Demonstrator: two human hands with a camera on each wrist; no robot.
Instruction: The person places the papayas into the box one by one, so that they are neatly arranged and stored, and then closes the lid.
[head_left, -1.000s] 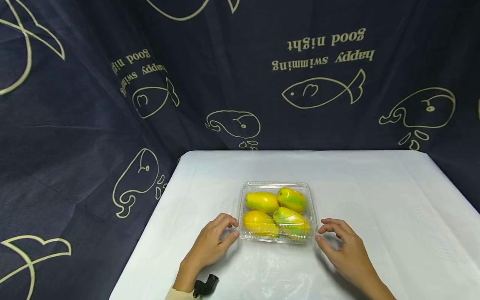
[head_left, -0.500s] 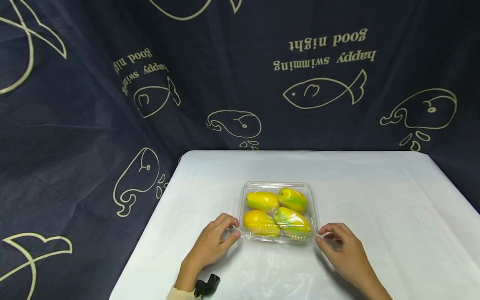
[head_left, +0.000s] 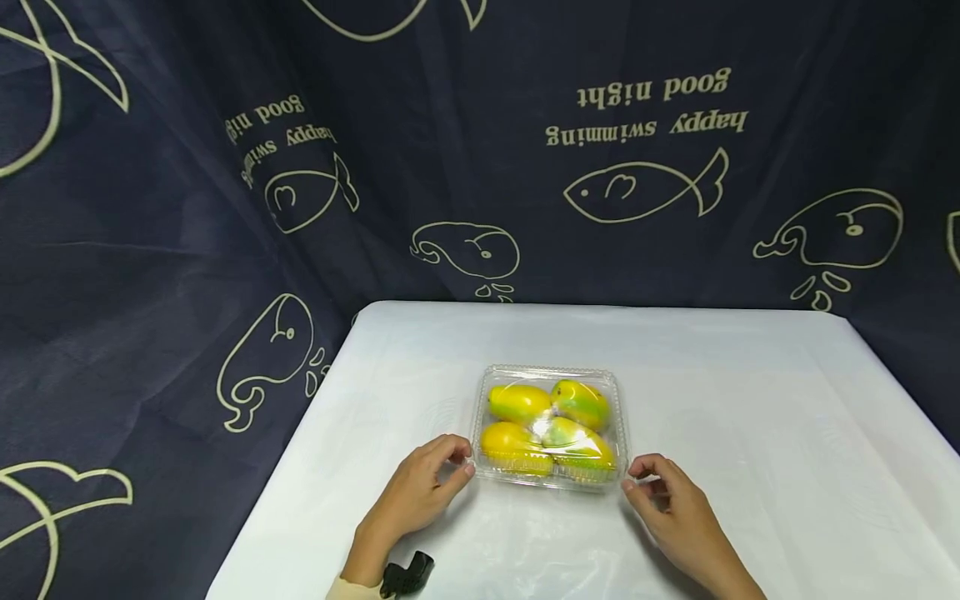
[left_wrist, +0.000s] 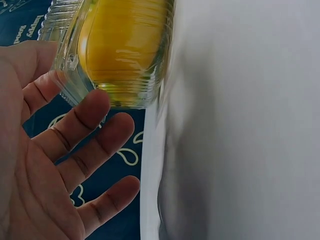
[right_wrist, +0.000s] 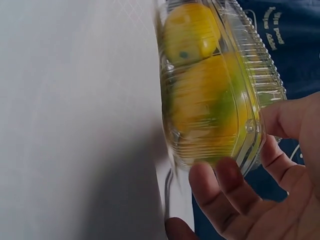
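A clear plastic clamshell container (head_left: 551,486) sits on the white table with its lid down. Several yellow-green mangoes (head_left: 519,403) show through the plastic. At its near left corner, my left hand (head_left: 423,483) pinches the rim between thumb and index finger; the other fingers spread loosely below in the left wrist view. My right hand (head_left: 675,512) pinches the near right corner in the same way, thumb and index finger at the rim in the right wrist view. Part of each pinch is hidden behind the clear edge.
A white cloth covers the table (head_left: 750,400). Dark blue curtains (head_left: 450,125) with fish and whale outlines hang behind it and along the left side. A black band (head_left: 407,575) is around the left wrist, by a cream sleeve.
My right hand has moved slightly left and its fingers have drawn in at the container's corner. The left hand keeps nearly the same place. The head view has shifted a little.
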